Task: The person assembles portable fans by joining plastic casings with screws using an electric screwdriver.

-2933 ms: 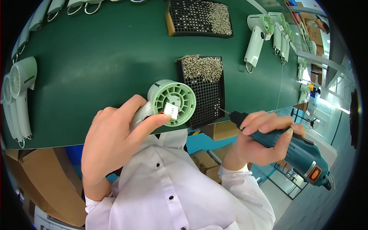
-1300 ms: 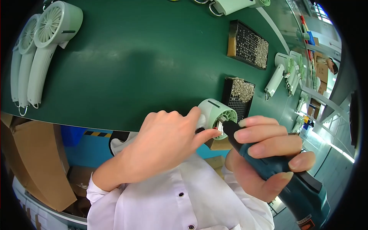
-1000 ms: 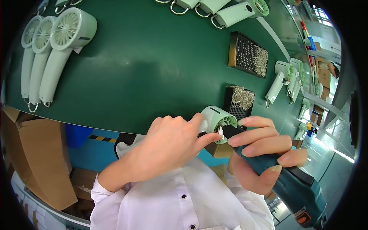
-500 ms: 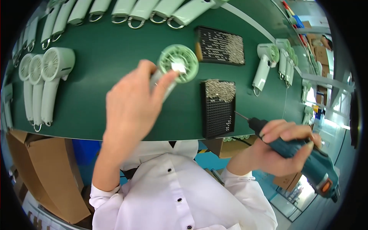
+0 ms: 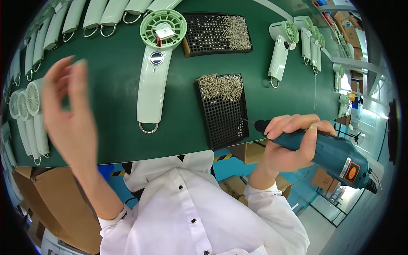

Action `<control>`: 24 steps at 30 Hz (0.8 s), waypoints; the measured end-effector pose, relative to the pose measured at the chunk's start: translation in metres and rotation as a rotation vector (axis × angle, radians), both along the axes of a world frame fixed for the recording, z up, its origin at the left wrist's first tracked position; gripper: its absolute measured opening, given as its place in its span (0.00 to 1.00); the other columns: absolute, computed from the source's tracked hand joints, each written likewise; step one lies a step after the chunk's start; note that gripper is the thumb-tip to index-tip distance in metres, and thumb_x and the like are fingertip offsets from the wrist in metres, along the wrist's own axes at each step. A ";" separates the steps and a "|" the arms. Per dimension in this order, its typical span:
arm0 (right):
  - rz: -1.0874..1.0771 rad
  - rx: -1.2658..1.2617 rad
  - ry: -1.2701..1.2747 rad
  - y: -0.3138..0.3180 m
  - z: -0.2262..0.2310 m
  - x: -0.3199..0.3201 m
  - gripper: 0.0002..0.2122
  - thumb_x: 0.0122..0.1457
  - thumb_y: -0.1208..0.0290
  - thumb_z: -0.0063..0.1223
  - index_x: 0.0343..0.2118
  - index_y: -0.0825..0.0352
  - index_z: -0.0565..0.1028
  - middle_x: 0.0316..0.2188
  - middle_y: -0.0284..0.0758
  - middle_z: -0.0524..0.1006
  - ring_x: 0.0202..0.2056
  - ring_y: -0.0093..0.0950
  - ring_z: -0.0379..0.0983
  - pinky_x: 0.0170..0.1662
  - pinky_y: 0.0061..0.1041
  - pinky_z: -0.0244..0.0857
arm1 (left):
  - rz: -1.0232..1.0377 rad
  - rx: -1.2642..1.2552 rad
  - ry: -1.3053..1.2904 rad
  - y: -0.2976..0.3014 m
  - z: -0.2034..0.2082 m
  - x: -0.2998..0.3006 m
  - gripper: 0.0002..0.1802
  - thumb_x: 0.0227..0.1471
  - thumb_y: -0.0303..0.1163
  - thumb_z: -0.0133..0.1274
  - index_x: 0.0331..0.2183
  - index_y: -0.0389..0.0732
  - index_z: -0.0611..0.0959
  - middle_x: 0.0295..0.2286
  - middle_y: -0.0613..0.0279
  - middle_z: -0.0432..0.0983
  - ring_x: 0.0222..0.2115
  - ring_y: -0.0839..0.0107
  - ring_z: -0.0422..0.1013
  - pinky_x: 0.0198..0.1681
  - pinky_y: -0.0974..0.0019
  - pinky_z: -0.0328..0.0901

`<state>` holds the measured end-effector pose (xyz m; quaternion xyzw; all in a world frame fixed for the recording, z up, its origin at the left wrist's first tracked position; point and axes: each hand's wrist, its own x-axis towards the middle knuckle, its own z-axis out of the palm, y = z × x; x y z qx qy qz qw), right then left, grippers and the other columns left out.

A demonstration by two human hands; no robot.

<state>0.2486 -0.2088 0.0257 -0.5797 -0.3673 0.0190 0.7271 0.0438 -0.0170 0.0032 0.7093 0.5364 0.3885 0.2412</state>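
While its ribbed green head (image 5: 153,26) faces up, the fan (image 5: 154,78) lies on the table (image 5: 114,93), its pale handle running toward the person and ending in a metal loop (image 5: 148,131). Inside the head sits a white piece (image 5: 165,32) with something small and red (image 5: 159,42) beside it; a round silver button (image 5: 156,58) shows at the top of the handle. Left of the fan and well apart from it hangs the left hand (image 5: 70,106), blurred, its thumb and fingers apart with nothing seen between them. To the fan's right, the right hand (image 5: 293,142) has its fingers clamped around a teal screwdriver (image 5: 331,155), the slim bit (image 5: 249,122) pointing back toward the fan. Nearer the fan on that side is the near tray (image 5: 223,121), black and full of holes, with loose screws (image 5: 221,87) heaped at its far end and a few more along the side away from the fan; the bit's tip is at that side, contact unclear. Right beside the fan's head is the far tray (image 5: 205,37), also with a heap of screws (image 5: 238,32). Far left of the fan, three fans (image 5: 29,131) lie close together, partly covered by the left hand. A row of fans (image 5: 111,13) curves beyond the fan and to its left; more fans (image 5: 279,59) lie far to its right.
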 end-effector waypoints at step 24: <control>0.034 -0.037 0.003 -0.001 0.000 0.001 0.05 0.62 0.72 0.37 0.38 0.65 0.61 0.19 0.40 0.67 0.08 0.30 0.61 0.12 0.32 0.64 | 0.169 -0.307 0.614 0.036 -0.010 -0.156 0.23 0.57 0.45 0.55 0.43 0.34 0.77 0.33 0.60 0.72 0.32 0.72 0.68 0.36 0.68 0.62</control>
